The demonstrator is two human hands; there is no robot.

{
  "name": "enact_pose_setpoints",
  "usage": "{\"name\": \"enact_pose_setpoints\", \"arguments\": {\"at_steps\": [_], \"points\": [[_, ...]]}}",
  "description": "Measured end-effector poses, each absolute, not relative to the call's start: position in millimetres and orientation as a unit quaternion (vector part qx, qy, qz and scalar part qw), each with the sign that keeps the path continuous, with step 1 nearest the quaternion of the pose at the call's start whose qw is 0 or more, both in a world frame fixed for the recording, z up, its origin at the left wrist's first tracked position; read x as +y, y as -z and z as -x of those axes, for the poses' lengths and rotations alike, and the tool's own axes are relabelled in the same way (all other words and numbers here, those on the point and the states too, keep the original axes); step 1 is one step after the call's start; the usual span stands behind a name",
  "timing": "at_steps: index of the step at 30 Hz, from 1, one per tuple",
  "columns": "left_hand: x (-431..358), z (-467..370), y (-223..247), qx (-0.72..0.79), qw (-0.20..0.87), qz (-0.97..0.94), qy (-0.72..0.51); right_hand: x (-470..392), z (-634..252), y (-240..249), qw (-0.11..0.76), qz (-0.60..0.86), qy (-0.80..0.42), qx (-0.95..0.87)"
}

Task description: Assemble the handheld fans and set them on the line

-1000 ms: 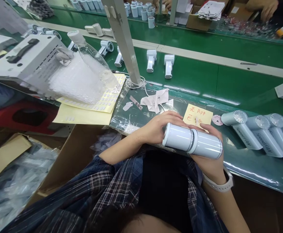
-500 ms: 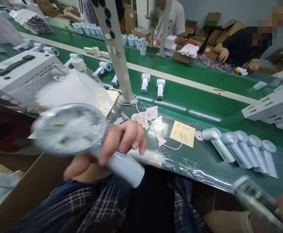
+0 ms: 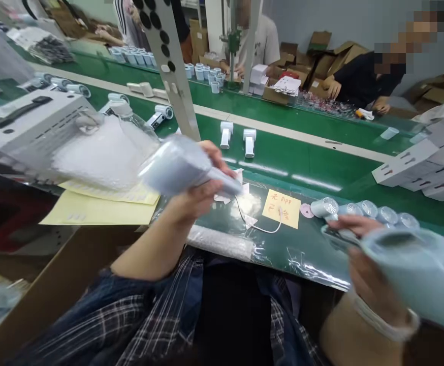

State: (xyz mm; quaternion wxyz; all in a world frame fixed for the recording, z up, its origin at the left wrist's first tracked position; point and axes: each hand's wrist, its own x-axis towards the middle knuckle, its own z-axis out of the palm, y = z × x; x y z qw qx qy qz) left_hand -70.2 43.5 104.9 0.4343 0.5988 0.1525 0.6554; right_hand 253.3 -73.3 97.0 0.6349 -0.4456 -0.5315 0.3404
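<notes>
My left hand (image 3: pixel 197 198) is closed around the handle of a light-blue handheld fan (image 3: pixel 178 165), shaped like a hair dryer. Its round head points left and the handle right, above the bench; motion blurs it. At the right, my right hand (image 3: pixel 372 267) grips a second pale-blue fan (image 3: pixel 420 274) by the handle, its large head close to the camera. Just behind that hand, several wrapped fans (image 3: pixel 387 214) lie in a row, partly hidden by it. A yellow note (image 3: pixel 282 208) with red writing and a white cable (image 3: pixel 265 230) lie between my hands.
A metal post (image 3: pixel 174 76) rises beyond my left hand. Two fans (image 3: pixel 249 142) stand on the green conveyor (image 3: pixel 298 152). White boxes (image 3: pixel 416 170) are stacked right; a clear bag (image 3: pixel 100 152) and yellow sheets (image 3: pixel 100 206) lie left. Co-workers (image 3: pixel 362 76) sit across the line.
My left hand has moved up and forward over the bench, and its fan has turned. My right hand has risen with its fan from the lower right corner toward the row.
</notes>
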Motion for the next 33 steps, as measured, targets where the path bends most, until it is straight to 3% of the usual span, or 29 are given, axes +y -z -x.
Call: {"name": "enact_pose_setpoints", "arguments": {"at_steps": [2, 5, 8, 12, 16, 22, 24, 28, 33], "points": [[31.3, 33.9, -88.4, 0.192, 0.592, -0.526, -0.580, -66.1, -222.1, -78.2, 0.610, 0.429, -0.347, -0.568], [12.8, -25.0, -59.5, 0.257, 0.636, -0.467, -0.558, -63.4, -187.1, -47.5, 0.579, 0.453, -0.351, -0.580], [5.7, -57.5, -40.2, 0.306, 0.571, -0.521, -0.557, -64.1, -195.3, -31.9, 0.557, 0.547, -0.254, -0.571], [31.9, -52.8, -41.3, 0.364, 0.444, -0.737, -0.356, -50.7, -258.3, -34.8, 0.442, 0.638, -0.175, -0.605], [106.3, -45.8, -58.1, 0.469, 0.223, -0.834, -0.187, -29.9, -291.6, -34.8, 0.417, 0.691, -0.120, -0.578], [212.8, -53.4, -55.2, 0.644, 0.107, -0.734, -0.189, -48.0, -253.4, -40.3, 0.478, 0.682, -0.082, -0.547], [229.9, -46.5, -48.6, 0.685, 0.092, -0.700, -0.177, -60.9, -249.3, -45.8, 0.511, 0.645, -0.151, -0.548], [258.7, -7.6, -41.3, 0.712, 0.068, -0.682, -0.153, -82.4, -271.6, -59.5, 0.657, 0.523, -0.377, -0.391], [293.2, 32.2, -50.3, 0.722, 0.090, -0.674, -0.127, -84.0, -287.2, -69.0, 0.739, 0.464, -0.401, -0.277]]}}
